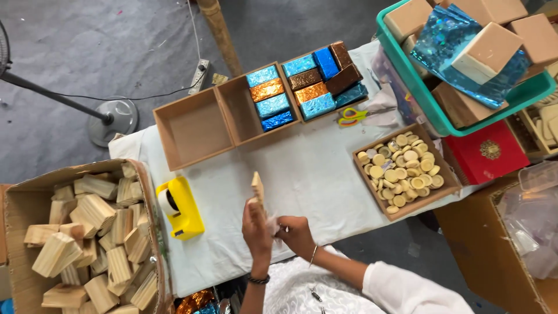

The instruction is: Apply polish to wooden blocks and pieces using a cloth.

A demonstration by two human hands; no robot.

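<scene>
My left hand (256, 228) holds a small pale wooden block (257, 187) upright over the white table cover (302, 174). My right hand (296, 234) is close beside it on the right, its fingers pinched on a thin clear scrap next to the block; what the scrap is I cannot tell. A yellow tape dispenser (182, 208) stands on the cover just left of my left hand.
Three brown trays (193, 129) sit at the back, two holding foil-wrapped blocks (269, 97) in blue and copper. A tray of round tan discs (403, 170) is right, scissors (352, 116) behind. A cardboard box of wooden blocks (93, 238) stands left; a green crate (465, 64) right.
</scene>
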